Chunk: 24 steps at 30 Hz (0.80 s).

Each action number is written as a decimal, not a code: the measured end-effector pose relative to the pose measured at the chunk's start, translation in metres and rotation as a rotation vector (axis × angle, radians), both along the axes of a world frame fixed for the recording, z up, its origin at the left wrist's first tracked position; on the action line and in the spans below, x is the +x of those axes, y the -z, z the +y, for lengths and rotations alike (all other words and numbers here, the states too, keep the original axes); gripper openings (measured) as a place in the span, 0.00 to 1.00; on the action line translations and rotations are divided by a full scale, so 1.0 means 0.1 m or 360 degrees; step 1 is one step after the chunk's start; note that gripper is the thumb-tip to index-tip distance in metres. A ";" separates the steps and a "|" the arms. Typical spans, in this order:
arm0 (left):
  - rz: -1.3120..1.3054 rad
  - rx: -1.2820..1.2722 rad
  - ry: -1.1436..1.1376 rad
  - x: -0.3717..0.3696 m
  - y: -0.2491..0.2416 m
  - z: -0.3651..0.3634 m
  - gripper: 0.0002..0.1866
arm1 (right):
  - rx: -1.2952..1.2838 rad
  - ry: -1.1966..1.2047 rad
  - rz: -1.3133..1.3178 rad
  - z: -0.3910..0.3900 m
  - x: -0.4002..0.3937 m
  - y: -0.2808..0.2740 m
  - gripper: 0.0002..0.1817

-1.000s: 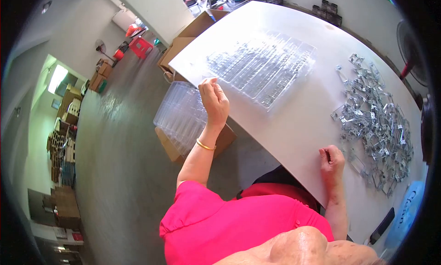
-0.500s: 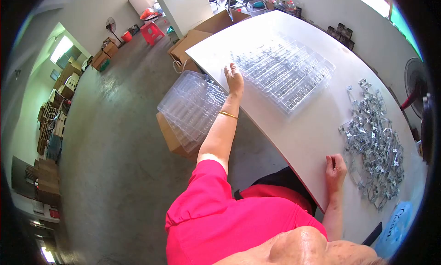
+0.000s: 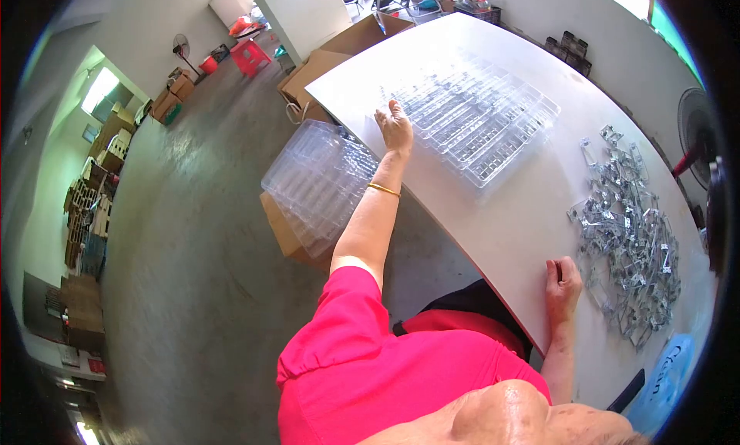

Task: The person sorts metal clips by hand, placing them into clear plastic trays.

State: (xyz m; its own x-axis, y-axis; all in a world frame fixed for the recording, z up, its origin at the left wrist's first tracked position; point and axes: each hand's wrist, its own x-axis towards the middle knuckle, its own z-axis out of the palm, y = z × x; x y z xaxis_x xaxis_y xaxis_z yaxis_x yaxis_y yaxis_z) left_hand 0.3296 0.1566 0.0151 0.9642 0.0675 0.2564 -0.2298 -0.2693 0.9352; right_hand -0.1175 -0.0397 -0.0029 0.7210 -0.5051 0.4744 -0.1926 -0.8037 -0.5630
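Observation:
On the white table, a clear plastic compartment tray (image 3: 493,129) holds rows of small shiny metal parts; glare washes out its far left part. My left hand (image 3: 395,127) is at the tray's left edge, thumb and fingers apart; whether it touches the rim is hard to tell. My right hand (image 3: 563,289) rests on the table near its front edge with the fingers curled in, and their inside is hidden. Just right of it lies a loose heap of metal clips (image 3: 628,237).
Stacked clear trays (image 3: 312,175) rest on a cardboard box (image 3: 281,225) left of the table. A larger open carton (image 3: 327,63) stands by the far left corner. A blue plastic bag (image 3: 667,383) lies near right, and a fan (image 3: 697,133) stands beyond the right edge.
The view has shifted slightly. My left hand has turned a little and moved slightly right along the tray's edge, its fingers looking more spread. My right hand stays put.

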 end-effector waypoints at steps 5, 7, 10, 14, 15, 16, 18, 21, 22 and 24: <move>-0.0195 0.0194 0.0056 0.01 0.03 0.13 0.35 | 0.0056 -0.0028 -0.0023 -0.02 -0.01 -0.02 0.11; -0.0298 -0.0126 -0.0019 -0.04 0.13 0.16 0.27 | 0.0053 -0.0017 -0.0019 -0.04 -0.02 -0.02 0.11; -0.0418 -0.0195 -0.0088 -0.49 0.02 0.25 0.21 | 0.0038 -0.0028 -0.0067 -0.01 -0.02 -0.04 0.11; -0.0487 -0.0139 -0.0053 -1.07 0.06 0.38 0.17 | 0.0013 -0.0041 -0.0144 -0.01 -0.01 -0.06 0.10; -0.0499 -0.0137 -0.0029 -1.20 0.07 0.43 0.17 | 0.0007 -0.0069 -0.0191 0.00 -0.02 -0.05 0.10; -0.0559 -0.0021 0.0034 -1.33 0.10 0.48 0.14 | 0.0012 -0.0048 -0.0199 0.00 -0.04 -0.04 0.10; -0.0620 0.0103 0.0104 -1.54 0.11 0.54 0.12 | 0.0069 -0.0060 -0.0360 0.02 -0.06 -0.01 0.08; -0.0876 0.0234 0.0339 -1.86 0.13 0.48 0.10 | 0.0045 -0.0097 -0.0273 0.04 -0.06 -0.02 0.09; -0.0877 0.0237 0.0348 -1.95 0.14 0.43 0.10 | 0.0050 -0.0089 -0.0274 0.05 -0.06 -0.04 0.09; -0.1116 0.0335 0.0565 -2.12 0.16 0.32 0.09 | -0.0115 -0.0078 -0.0075 0.08 -0.05 -0.08 0.10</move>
State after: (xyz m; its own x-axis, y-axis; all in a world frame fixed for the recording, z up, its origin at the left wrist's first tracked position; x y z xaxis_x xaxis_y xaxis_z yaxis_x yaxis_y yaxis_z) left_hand 0.1172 0.1884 -0.0005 0.5293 -0.3287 0.7821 -0.8482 -0.2245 0.4797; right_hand -0.1220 -0.0319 0.0048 0.7202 -0.4330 0.5421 -0.1268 -0.8503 -0.5107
